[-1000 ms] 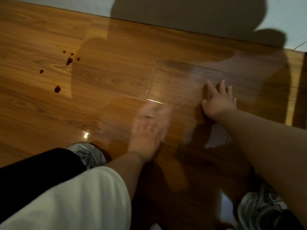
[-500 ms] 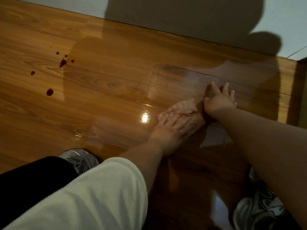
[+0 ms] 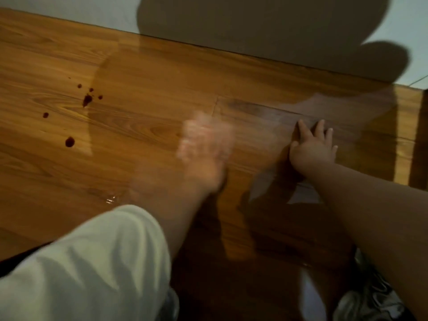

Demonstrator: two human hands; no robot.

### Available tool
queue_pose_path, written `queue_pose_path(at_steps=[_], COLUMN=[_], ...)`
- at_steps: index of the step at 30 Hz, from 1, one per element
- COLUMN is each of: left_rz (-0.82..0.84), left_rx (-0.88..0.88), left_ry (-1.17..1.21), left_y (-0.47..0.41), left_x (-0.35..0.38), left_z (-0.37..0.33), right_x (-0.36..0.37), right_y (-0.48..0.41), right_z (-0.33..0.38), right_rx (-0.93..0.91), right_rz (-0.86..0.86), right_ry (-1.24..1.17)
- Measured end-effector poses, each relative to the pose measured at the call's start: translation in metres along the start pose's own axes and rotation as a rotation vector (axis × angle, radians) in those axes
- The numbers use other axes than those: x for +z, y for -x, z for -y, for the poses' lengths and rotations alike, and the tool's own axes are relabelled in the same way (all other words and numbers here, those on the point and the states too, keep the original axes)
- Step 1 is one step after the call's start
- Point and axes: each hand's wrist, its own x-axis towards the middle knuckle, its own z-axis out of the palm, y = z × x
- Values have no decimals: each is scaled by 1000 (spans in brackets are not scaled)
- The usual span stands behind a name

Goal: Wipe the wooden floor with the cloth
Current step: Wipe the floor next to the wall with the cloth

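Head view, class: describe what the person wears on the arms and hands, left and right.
The left forearm and right forearm are bare; no sleeve shows. The right hand has no glove, ring or watch. The left hand is motion-blurred: no glove or wristband shows, rings cannot be judged.

Free boards left of the planted right hand, wall close beyond it.
The right hand (image 3: 311, 149) lies flat on the wooden floor (image 3: 150, 72), fingers spread, and its forearm bars the near-right side. Just left of it, the blurred left hand (image 3: 203, 154) and its arm take up the gap. Farther left the boards run free up to a scatter of dark red spots (image 3: 87, 99). Beyond the right hand the wall (image 3: 69, 10) closes off the floor. Nearer than the hand, a shoe (image 3: 370, 302) sits beneath the forearm.
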Motion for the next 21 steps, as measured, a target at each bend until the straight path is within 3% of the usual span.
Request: queue_pose_path(at_steps=[2,3,5,6,8,11,12,13,14,16,19,20,21], left_rz=[174,203,85,0,-175,-206,-174,-160,-181,-217,71,127,111], left_rx=[552,699,659,504,22,-859,-969,-888,-697,-172,571,717,754], left_ry=[9,-15,-132,-123,-80,208,295,281,268,213,41,-39,-110], left_y=[4,5,-8,-13,-28,-54,-62,-66,-71,-65,-49,-54,-63], left_x=[11,15,21,24,26,-5,-17,-25,-27,-19,-7,-9,-13], left_z=[-49,-54,-13,17,80,122,114,98,76,13,-72,-72,-57], right_x=[-4,-6,-12,-13,-12,-3,0,2,2,0,-6,-7,-8], right_y=[-2,-4,-10,-13,-15,-17,-19,-20,-20,-20,-18,-17,-16], right_z=[-2,-1,0,2,3,3,1,-1,-3,-6,-8,-10,-13], right_rx=[-9,-9,-2,-3,4,-2,-18,-35,-51,-70,-92,-111,-132], right_rz=[-38,-50,-52,-42,-25,-17,-22,-25,-22,-8,-12,-15,-15], right_ry=[12,15,6,4,12,27,37,46,50,38,8,7,13])
